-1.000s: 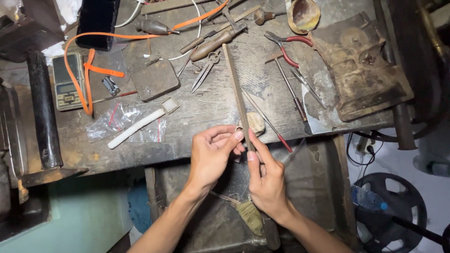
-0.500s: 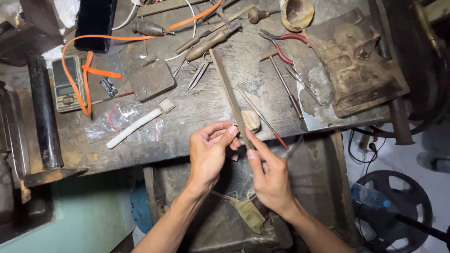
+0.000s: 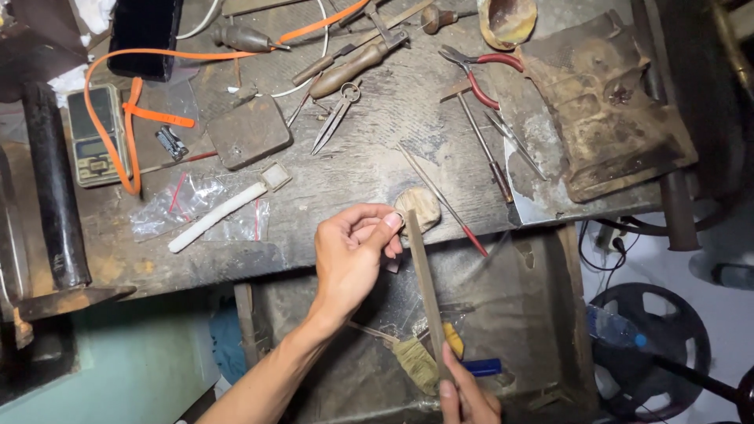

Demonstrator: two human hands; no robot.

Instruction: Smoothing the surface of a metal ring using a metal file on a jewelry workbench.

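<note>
We look down on a worn wooden workbench (image 3: 345, 180) strewn with tools: red-handled pliers (image 3: 475, 71) far right, small scissors (image 3: 336, 116) near the middle, a pocket scale (image 3: 93, 135) far left. A long flat file (image 3: 426, 290) runs from the bench's near edge towards us. Our right hand (image 3: 467, 399) grips its near end, closed around it. Our left hand (image 3: 353, 255) pinches a small piece against the file's far end, beside a wooden peg (image 3: 420, 208); the piece is too small to tell
</note>
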